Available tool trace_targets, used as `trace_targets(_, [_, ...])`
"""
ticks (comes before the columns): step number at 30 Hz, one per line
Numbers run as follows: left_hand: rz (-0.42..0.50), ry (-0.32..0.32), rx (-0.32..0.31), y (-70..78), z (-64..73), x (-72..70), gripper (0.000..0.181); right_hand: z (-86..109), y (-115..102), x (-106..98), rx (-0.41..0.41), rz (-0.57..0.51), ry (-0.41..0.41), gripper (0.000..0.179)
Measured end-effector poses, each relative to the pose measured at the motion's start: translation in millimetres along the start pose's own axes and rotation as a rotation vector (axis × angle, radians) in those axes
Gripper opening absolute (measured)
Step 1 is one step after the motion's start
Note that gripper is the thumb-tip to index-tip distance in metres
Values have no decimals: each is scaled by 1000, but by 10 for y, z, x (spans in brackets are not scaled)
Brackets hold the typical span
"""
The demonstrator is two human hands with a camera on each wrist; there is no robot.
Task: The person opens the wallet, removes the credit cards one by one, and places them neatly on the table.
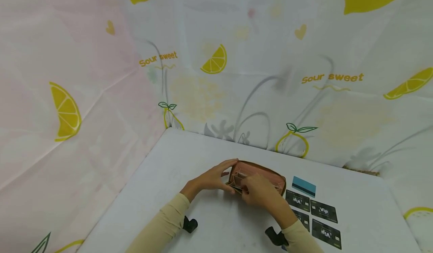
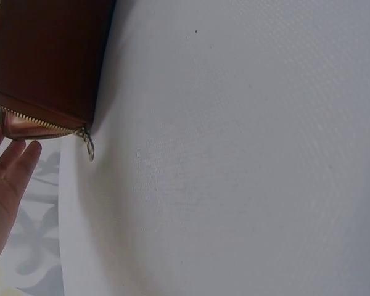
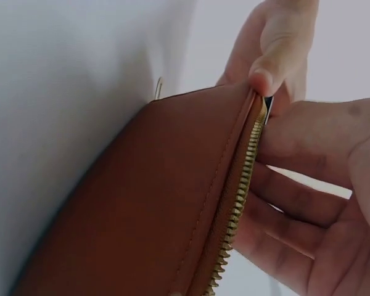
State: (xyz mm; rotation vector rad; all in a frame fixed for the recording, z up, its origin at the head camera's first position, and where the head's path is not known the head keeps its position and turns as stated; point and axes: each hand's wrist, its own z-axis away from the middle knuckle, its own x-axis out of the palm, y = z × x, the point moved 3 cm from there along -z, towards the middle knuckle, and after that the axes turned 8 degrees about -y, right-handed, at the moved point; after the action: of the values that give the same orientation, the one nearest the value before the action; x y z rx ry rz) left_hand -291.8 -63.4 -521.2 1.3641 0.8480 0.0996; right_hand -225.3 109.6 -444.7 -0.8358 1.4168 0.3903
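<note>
A brown zip-around wallet (image 1: 258, 166) with a pink lining lies unzipped, its compartments facing up. My left hand (image 1: 214, 178) holds its left end, thumb at the near edge and fingers at the far edge. My right hand (image 1: 260, 191) reaches into the opening with bent fingers, pinching a dark card (image 1: 235, 188) whose edge shows by the left thumb. The right wrist view shows a sliver of this card above the gold zipper (image 3: 240, 191); the rest is hidden. In the left wrist view, the zipper pull (image 2: 89, 147) hangs at the wallet's corner.
Right of the wallet lie a blue card (image 1: 303, 186) with a dark stripe and several black VIP cards (image 1: 323, 210), partly covered by the right arm. The white table (image 1: 189, 147) meets lemon-printed cloth walls (image 1: 250, 106) at the back and left.
</note>
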Motion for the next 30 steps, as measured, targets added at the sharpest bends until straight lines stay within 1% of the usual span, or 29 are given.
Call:
trace_targets(3, [-2,5,3,3,-5,1,109,15,15,-3,2,-27,-9,28])
trace_targets(6, [-15,4,8,-1,-14,0,109,18,25,3,11,-31,-13,29])
trace_targets(10, [-24,2,7,-1,-18,-2,111,9,11,-1,11,8,-21,24])
trace_targets(14, [-14,0,11,8,-12,-5,112,44,-39,-100,9,23,-28,16])
trace_targets(17, [-2,6,21,9,-7,-10,111,82,-54,-193,34,37,7,10])
trace_targets(20, [-3,5,23,6,-1,-9,110,113,-41,-236,49,51,36,9])
trace_targets(23, [-9,2,17,7,10,-7,111,143,-11,-235,42,45,60,10])
trace_targets(27, [-5,7,5,6,16,-10,111,198,24,-273,37,18,131,11])
trace_targets(30, [4,10,-9,0,17,-9,110,250,66,-321,44,17,164,16])
